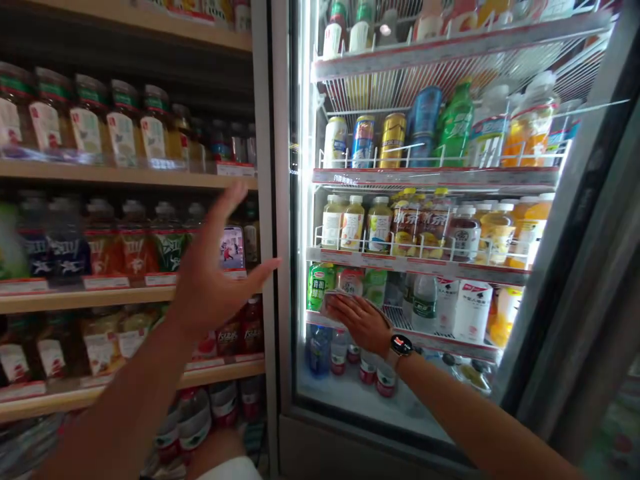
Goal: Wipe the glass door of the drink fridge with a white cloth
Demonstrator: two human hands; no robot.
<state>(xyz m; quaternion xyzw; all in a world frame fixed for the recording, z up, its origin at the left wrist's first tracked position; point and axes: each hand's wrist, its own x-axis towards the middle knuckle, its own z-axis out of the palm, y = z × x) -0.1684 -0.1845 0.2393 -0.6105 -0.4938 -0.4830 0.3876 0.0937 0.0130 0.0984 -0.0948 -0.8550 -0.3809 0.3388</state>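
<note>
Glass door of a lit drinks cooler [350, 400], at 3 o'clock from the left hand. Right hand [357, 323] open, palm toward the glass, fingers together and pointing to 9 o'clock; flat against or just in front of the door, contact unclear. No visible grip. Pale striped patch under the fingertips [333, 300], too blurred to identify. Black-faced smartwatch [401, 347] on the right wrist.

Left hand [215, 267] raised and wide open, fingers spread, nothing held, fingertips just beside the cooler's metal door frame [271, 200].

Inside the cooler, above the right hand at 12 o'clock: plastic juice bottles [353, 223] on a white wire shelf [410, 260]. Higher up, beverage cans [393, 141] and a green soda bottle [455, 127]. Clear water bottle [424, 303] at 2 o'clock from the right hand; blue-capped bottles [320, 350] at 7 o'clock, low behind the glass.

At 9 o'clock from the cooler, wooden store shelves [125, 175] with rows of bottled drinks [135, 240] and red price strips [106, 283].
</note>
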